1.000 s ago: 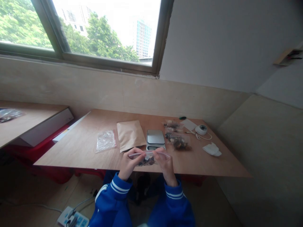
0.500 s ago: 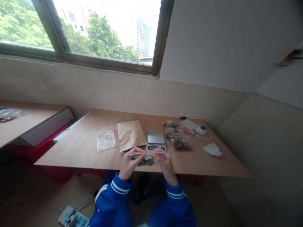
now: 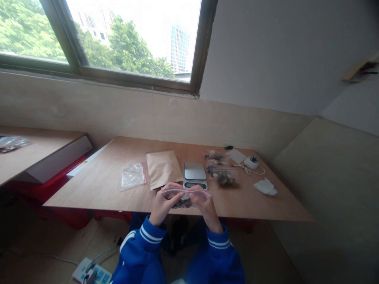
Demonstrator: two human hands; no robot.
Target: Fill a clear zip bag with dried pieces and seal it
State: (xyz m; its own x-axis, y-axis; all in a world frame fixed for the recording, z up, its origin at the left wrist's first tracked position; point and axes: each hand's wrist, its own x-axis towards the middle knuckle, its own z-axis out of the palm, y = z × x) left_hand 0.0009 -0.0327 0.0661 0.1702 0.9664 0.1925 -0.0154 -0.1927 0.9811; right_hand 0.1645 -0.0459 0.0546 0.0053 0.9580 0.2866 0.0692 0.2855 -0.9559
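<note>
Both my hands hold a clear zip bag point(image 3: 182, 202) with dark and pale pieces in it, over the table's front edge. My left hand point(image 3: 161, 203) pinches the left part of its red-lined top, and my right hand point(image 3: 205, 204) grips the right part. The bag's mouth looks slightly parted. Just beyond my hands stands a silver scale point(image 3: 194, 172). Left of the scale lies a brown paper pouch point(image 3: 164, 169). To its right are several filled clear bags point(image 3: 226, 177).
An unfilled-looking clear bag point(image 3: 132, 176) lies at the left of the table point(image 3: 97, 185). At the right are a white camera point(image 3: 251, 162) with a cable, a crumpled white tissue point(image 3: 265, 187) and a small green object point(image 3: 229, 148). A power strip point(image 3: 92, 271) rests on the floor.
The bag's top edge, nearly straight and closed before, now shows a wider gap between its two sides. My hands have shifted only slightly.
</note>
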